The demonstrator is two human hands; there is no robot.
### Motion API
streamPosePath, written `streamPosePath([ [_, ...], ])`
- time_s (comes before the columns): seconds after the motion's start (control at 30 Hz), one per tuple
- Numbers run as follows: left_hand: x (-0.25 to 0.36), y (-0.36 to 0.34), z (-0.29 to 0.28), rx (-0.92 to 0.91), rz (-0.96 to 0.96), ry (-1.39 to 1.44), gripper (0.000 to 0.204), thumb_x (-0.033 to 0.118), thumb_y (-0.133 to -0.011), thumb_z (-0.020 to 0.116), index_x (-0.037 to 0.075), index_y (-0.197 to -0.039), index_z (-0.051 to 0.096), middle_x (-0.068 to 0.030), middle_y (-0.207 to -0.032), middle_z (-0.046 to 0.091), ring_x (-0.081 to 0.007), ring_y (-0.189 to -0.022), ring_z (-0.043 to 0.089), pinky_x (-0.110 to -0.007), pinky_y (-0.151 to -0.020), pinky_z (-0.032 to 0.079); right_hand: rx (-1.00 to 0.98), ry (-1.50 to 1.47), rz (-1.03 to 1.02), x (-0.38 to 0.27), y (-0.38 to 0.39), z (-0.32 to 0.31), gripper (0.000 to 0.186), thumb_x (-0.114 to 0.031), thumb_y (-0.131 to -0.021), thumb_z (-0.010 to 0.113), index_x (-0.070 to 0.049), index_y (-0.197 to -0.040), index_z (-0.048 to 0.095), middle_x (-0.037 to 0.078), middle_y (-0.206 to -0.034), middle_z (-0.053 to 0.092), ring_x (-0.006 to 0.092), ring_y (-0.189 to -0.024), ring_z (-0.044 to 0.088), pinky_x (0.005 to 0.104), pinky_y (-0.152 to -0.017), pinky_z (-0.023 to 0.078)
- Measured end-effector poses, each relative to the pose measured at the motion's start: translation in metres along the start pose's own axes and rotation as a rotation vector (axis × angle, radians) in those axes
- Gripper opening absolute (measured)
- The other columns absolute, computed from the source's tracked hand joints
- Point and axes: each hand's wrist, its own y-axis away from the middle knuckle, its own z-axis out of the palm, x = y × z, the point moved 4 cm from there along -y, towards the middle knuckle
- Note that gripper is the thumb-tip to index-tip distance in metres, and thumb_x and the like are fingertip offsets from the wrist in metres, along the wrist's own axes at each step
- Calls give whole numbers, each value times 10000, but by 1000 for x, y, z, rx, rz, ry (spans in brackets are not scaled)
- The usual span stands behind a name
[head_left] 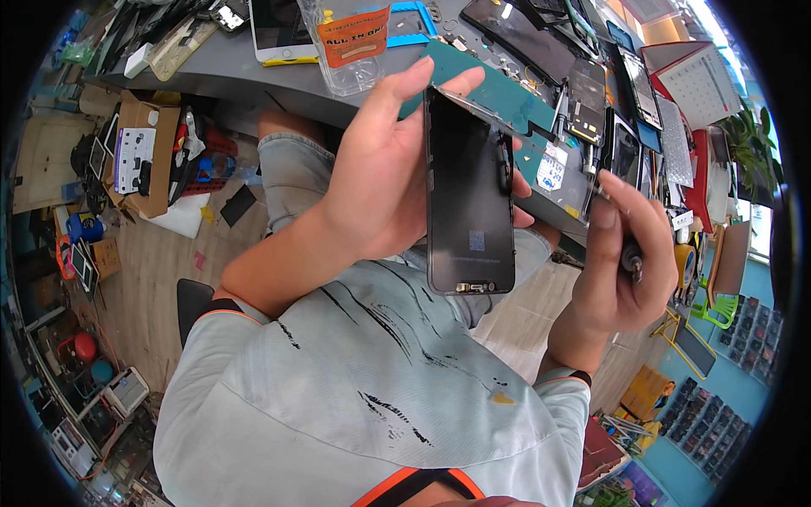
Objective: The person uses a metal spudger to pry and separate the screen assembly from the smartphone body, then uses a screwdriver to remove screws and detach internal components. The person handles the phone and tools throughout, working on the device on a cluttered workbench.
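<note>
My left hand (372,173) is wrapped round a phone screen (466,194), its dark inner side facing up. A small printed square code and a metal connector strip show near its lower end, and my fingertips come out past its right edge. To the right, my right hand (621,279) is raised in the air, apart from the screen. Its fingers are curled round a slim dark tool (632,258) with a metallic end, most of which is hidden. Thumb and index finger are close together at the top; whether something tiny is between them I cannot make out.
A green work mat (498,84) lies on the grey bench (291,80) with small parts on it. A clear plastic cup (351,72) with an orange label stands at the bench edge. Several phones and a desk calendar (705,84) crowd the right. An open cardboard box (160,173) is at left.
</note>
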Motion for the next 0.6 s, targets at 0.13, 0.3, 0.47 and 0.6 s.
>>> streamPosePath([
  [0.13, -3, -8, -2, 23, 68, -35, 801, 652, -1143, 353, 100, -1710, 226, -186, -1159, 679, -377, -1031, 739, -639, -907, 628, 17, -28, 50, 3, -6, 1, 256, 97, -886, 821, 38, -1134, 793, 78, -818, 732, 103, -637, 537, 236, -580, 397],
  [0.3, -8, -14, -5, 91, 54, -9, 772, 680, -1130, 378, 49, -1572, 420, -162, -1114, 680, -339, -985, 747, -604, -874, 650, 68, -76, 75, 10, -8, 5, 216, 76, -922, 810, 41, -1134, 792, 74, -839, 733, 92, -680, 568, 219, -629, 422],
  [0.47, -7, -18, 0, 99, 12, -47, 742, 682, -1116, 431, 0, -1327, 631, -124, -1028, 680, -282, -952, 750, -557, -855, 669, 122, -82, 109, 15, -10, 7, 185, 48, -957, 800, 48, -1142, 785, 72, -929, 766, 90, -768, 626, 204, -723, 471],
  [0.6, -7, -19, 3, 152, 22, -27, 727, 689, -1104, 459, 9, -1261, 662, -105, -1016, 673, -251, -929, 741, -545, -849, 675, 138, -97, 165, 19, -12, 9, 177, 22, -974, 801, 50, -1148, 784, 61, -961, 774, 84, -807, 645, 202, -750, 484],
])
